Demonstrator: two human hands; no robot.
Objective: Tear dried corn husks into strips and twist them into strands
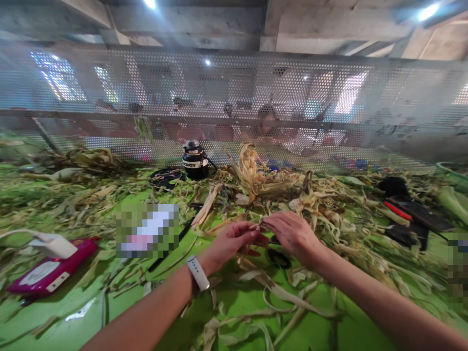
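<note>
Over the middle of the green table, my left hand (234, 239) and my right hand (292, 236) meet fingertip to fingertip. Both are closed in a pinch on a small pale strip of corn husk (260, 223), mostly hidden by the fingers. My left wrist wears a white band. Below my right hand lies a black loop (279, 259), partly covered, like a scissors handle. Long curled husk strips (278, 291) are spread in front of my hands. Just beyond them stands a bundle of dry husks (249, 170).
A magenta power strip (51, 268) with a white plug lies at left. Behind are a black jug (195, 161) and a perforated metal screen (226, 87) with people beyond it. A dark phone-like object (420, 213) lies at right. Loose husks litter the green table (124, 312).
</note>
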